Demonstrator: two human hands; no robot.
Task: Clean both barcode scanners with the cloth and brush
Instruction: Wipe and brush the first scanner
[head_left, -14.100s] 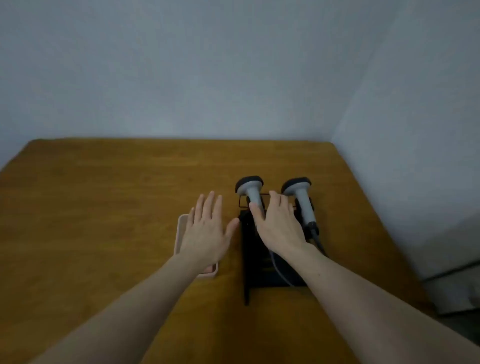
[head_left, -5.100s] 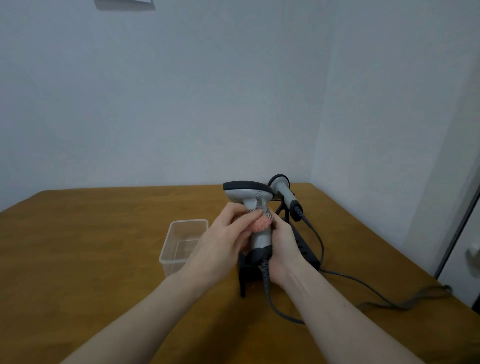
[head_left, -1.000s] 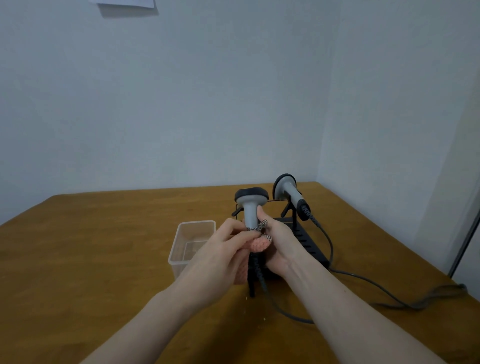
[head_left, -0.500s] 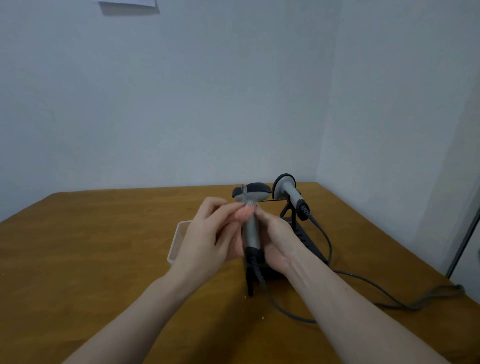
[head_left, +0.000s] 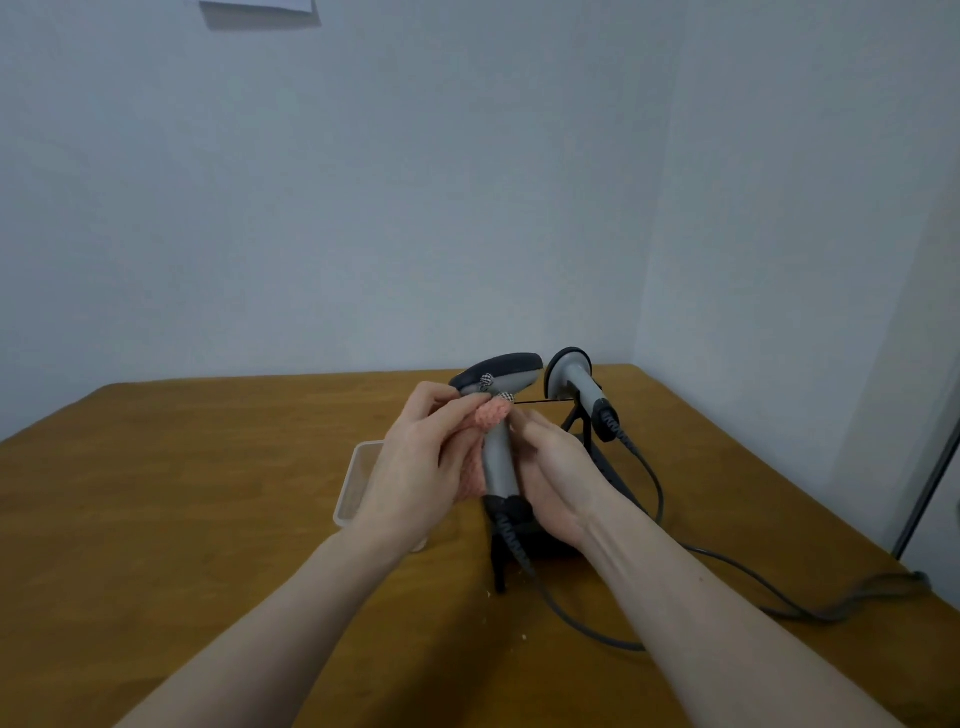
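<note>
Since a moment ago we are lowering our left hand (head_left: 415, 467), pinching the pink cloth (head_left: 491, 415); our right hand (head_left: 553, 478) is gripping the upright barcode scanner (head_left: 498, 415), head tilting left

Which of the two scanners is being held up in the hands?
The nearer scanner, gripped by the right hand while the left hand rubs it with the pink cloth. The other scanner sits untouched on the black stand.

Wooden table (head_left: 208, 493) — bearing clear tub (head_left: 358, 483), black stand (head_left: 597, 462), cable (head_left: 753, 587).
</note>
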